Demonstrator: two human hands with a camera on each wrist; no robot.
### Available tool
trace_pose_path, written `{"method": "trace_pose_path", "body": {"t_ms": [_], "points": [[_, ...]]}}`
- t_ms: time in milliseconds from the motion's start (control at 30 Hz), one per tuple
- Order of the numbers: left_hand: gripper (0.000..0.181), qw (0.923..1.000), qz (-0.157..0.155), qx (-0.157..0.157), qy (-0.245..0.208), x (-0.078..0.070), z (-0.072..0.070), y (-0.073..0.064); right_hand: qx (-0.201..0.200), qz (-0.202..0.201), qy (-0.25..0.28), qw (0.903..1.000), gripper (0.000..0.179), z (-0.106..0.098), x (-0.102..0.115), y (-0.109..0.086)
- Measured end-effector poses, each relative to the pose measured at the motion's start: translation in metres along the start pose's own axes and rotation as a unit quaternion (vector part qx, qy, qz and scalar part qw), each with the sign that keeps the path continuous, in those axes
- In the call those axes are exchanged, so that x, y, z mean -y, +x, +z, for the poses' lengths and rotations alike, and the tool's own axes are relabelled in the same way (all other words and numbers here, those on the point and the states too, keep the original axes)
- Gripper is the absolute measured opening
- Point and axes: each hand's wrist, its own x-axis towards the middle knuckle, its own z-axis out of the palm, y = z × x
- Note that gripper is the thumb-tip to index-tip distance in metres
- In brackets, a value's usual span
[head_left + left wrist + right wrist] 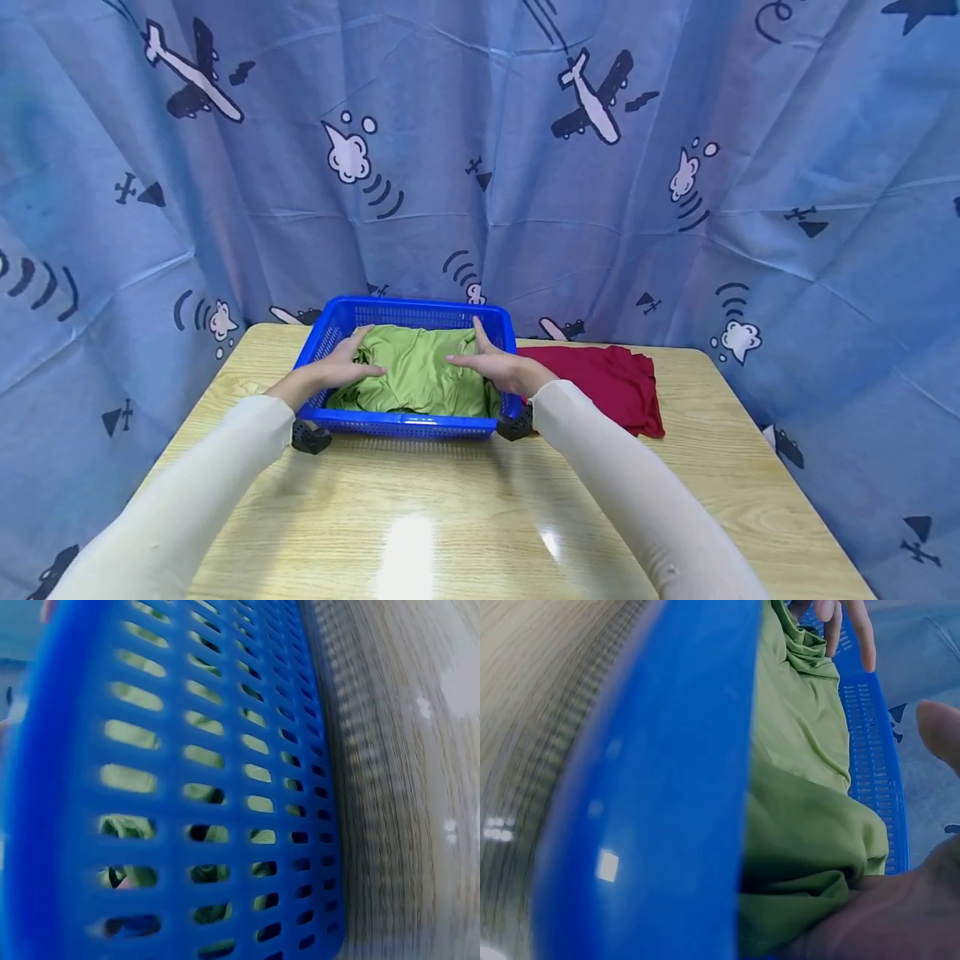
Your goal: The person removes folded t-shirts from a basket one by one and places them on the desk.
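A green satiny cloth point(423, 367) lies bunched in a blue plastic basket point(408, 421) with slotted walls. My left hand point(347, 360) reaches over the basket's left side to the cloth's left edge, fingers extended and thumb spread. At the opposite edge is my right hand point(495, 362), its thumb held apart from the fingers. In the right wrist view, the right palm point(900, 907) lies against a fold of the cloth, while some of its fingers are hidden. The left wrist view shows mostly the basket wall point(172, 772), with green cloth behind the slots.
A dark red cloth point(600, 383) lies on the table to the right of the basket. The wooden table point(337, 517) carries both. Behind it hangs a blue curtain point(450, 150) printed with airplanes, close to the basket's far side.
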Motion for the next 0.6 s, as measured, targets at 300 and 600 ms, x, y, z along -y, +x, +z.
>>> {"method": "trace_pose_path", "body": {"t_ms": [300, 600], "points": [[0.093, 0.9994, 0.029, 0.016, 0.010, -0.004, 0.000, 0.006, 0.025, 0.004, -0.025, 0.9994, 0.099, 0.000, -0.001, -0.001], [0.077, 0.9927, -0.066, 0.038, -0.094, -0.006, -0.017, 0.004, 0.024, -0.005, -0.028, 0.9993, 0.099, -0.001, -0.004, 0.000]]}}
